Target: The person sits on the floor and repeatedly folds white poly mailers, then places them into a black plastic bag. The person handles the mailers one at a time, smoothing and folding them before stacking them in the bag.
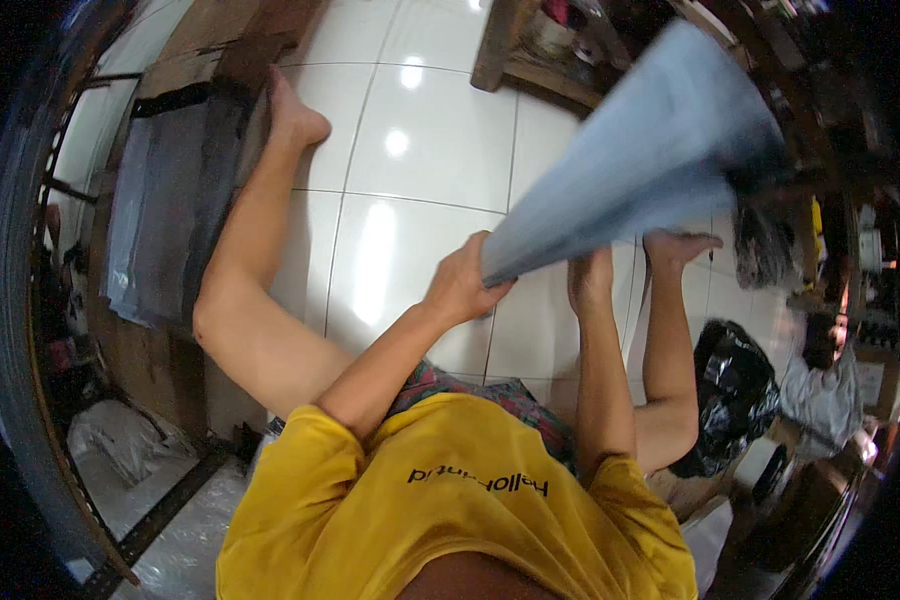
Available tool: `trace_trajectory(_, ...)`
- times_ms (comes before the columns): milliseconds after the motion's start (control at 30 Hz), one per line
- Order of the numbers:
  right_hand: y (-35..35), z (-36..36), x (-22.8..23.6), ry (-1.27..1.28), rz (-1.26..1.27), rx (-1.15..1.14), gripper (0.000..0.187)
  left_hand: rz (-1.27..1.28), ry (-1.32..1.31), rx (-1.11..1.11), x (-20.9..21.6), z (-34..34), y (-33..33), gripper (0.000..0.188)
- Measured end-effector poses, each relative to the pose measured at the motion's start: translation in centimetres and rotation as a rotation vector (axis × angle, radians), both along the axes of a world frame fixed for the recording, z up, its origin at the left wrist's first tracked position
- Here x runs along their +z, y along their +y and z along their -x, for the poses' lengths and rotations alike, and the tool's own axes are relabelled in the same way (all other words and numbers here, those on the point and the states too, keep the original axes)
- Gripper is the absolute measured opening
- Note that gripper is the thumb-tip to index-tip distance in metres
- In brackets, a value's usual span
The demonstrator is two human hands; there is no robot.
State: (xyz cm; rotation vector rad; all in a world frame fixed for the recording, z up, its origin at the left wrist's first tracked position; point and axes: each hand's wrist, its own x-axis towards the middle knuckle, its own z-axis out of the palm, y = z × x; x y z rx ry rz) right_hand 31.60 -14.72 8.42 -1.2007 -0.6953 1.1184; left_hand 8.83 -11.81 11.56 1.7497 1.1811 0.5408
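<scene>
My left hand (461,281) is closed around the narrow lower end of a bluish-grey bundle of flexible sheets (625,150). The bundle slants up to the right and flares out toward its far end, which is blurred by motion. I cannot tell whether it is plastic or cloth. My right hand (592,278) is at the bundle's lower edge, to the right of my left hand. Its fingers are hidden behind the sheets, so its grip does not show.
White floor tiles (420,150) lie between my bare legs. A pile of grey plastic-like sheets (160,200) rests on cardboard at the left. A wooden stand (530,75) is at the far side. A black plastic bag (730,390) sits by my right knee, near cluttered shelves.
</scene>
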Motion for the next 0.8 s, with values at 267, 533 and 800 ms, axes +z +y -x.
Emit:
trace_trajectory(267,0.3,4.9,-7.7,0.027,0.375,0.007,0.077,0.142,0.420,-0.107,1.0,-0.7,-1.5,0.056)
trace_trajectory(533,-1.2,4.2,1.1,0.049,0.546,-0.023,0.092,0.103,0.522,-0.208,1.9,-4.6,-3.4,0.093)
trace_trajectory(800,-5.4,-2.8,-4.2,0.093,0.562,-0.043,0.086,-0.298,0.603,-0.326,-1.6,-7.3,-4.2,0.065)
